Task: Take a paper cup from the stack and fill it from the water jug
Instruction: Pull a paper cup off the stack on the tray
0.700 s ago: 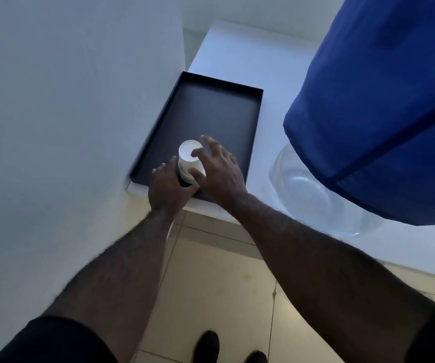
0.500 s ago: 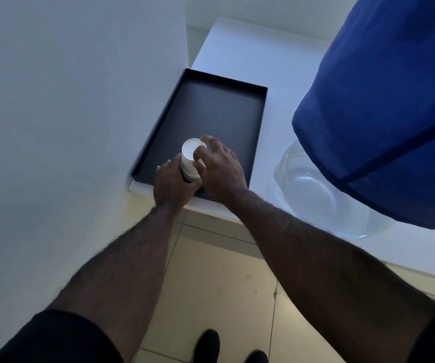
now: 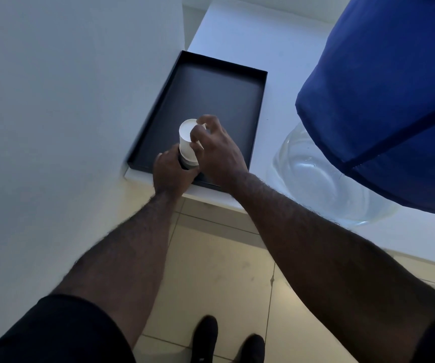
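A stack of upside-down white paper cups (image 3: 187, 142) stands at the near end of a black tray (image 3: 211, 100). My left hand (image 3: 170, 176) grips the lower part of the stack, where a dark band shows. My right hand (image 3: 216, 150) holds the top cup by its side, thumb and fingers around it, and that cup sits raised above the ones below. The large clear water jug (image 3: 323, 176) stands to the right on the white counter, its upper part under a blue cloth cover (image 3: 384, 100).
A white wall (image 3: 67, 100) runs close along the tray's left side. The white counter (image 3: 250, 35) continues behind the tray. Below its front edge are beige floor tiles (image 3: 224, 279) and my dark shoes (image 3: 206, 339).
My right hand has pulled the top cup upward, so more of its white side shows above the stack. My left hand has closed lower around the stack.
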Tool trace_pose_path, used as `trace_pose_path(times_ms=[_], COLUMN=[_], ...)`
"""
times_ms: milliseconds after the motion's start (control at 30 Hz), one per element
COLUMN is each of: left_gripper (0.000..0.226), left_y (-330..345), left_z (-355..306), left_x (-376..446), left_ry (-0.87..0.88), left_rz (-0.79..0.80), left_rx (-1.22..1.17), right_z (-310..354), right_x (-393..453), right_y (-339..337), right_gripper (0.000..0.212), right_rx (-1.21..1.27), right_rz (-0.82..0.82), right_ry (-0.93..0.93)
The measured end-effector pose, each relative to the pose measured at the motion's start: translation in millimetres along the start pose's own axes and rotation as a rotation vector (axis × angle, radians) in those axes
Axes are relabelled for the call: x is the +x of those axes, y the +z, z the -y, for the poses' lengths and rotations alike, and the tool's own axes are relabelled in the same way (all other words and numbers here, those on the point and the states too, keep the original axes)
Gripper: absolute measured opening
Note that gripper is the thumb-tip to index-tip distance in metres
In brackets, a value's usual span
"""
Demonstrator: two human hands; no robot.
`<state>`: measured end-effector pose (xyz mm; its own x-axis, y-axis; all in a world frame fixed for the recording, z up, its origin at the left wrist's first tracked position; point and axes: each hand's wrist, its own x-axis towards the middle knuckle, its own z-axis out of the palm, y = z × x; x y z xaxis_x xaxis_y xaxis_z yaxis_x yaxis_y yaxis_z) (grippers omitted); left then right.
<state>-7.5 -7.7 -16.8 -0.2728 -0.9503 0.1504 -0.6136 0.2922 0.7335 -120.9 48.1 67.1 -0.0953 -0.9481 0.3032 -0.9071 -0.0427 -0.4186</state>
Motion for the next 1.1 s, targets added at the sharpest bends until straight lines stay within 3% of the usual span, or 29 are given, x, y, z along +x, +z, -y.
trace_pose_path(times_ms=[200,367,533,567,767,933,1100], left_gripper=[0.051,0.063,0.125,0.129,0.101,0.091,0.089], left_y=[0.5,-2.9,-11.8,-15.6,-42.1,-52.1,-48.9], left_z=[1.3,-0.3,-6.9,-9.7,-36.3,-75.8,-102.7], left_x=[1.3,0.5,-9.2,-12.6,-14.0,-13.4,-18.5], left_ry=[-0.040,0.001,-0.071,-0.045,0.244,0.236,0.113], left_rz=[0.015,0.010,0.042,0.011,-0.206,-0.005,0.079], left_rx=[0.034,0.000,-0.076,-0.089,-0.108,-0.285,-0.353], right_z=[7.6,4.1,2.5,3.5,12.4,16.0,13.9], right_x=[1.6,-2.2,-8.9,-10.7,-24.2,-41.2,-66.3], right_y=[-21.8,-38.1,-51.5,-52.9,-55.2,-55.9,-53.7], right_gripper=[0.014,0.011,0.010,0.009,0.006,0.008,0.026], right_rx=[0.042,0.145,0.368,0.433,0.878,1.525,1.848], right_rz=[-0.135,-0.245,-0.400,-0.417,-0.463,-0.417,-0.373], right_ry=[-0.050,0.046,0.260,0.314,0.714,0.942,1.021])
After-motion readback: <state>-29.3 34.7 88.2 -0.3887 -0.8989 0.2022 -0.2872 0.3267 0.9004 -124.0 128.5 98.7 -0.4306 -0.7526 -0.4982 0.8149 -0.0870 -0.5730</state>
